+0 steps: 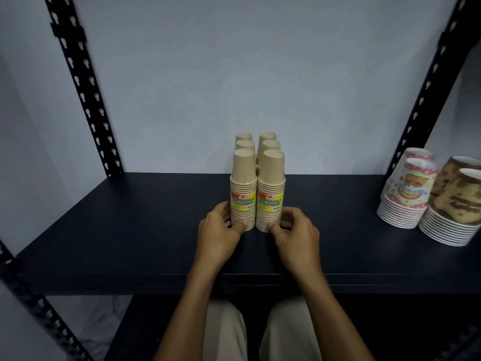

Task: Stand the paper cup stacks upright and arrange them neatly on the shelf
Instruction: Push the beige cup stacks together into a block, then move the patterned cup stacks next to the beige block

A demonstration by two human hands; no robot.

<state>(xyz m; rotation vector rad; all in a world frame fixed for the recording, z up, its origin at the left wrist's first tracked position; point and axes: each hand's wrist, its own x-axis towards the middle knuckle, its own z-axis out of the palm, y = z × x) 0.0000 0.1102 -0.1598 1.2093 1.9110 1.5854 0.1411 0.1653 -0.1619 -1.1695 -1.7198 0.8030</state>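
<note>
Several tan paper cup stacks stand upright in two rows, one behind another, at the middle of the dark shelf (130, 217). The front left stack (243, 178) and the front right stack (271, 181) touch side by side, each with a yellow label facing me. My left hand (221, 230) cups the base of the front left stack, thumb on its front. My right hand (294, 230) holds the base of the front right stack the same way. The rear stacks (268, 142) show only their tops.
Printed cup stacks, pink-and-white (406, 194) and brown-patterned (455, 209), stand at the shelf's right end. Black perforated uprights rise at the left (86, 95) and right (429, 87). A pale wall closes the back. My legs show below the shelf's front edge.
</note>
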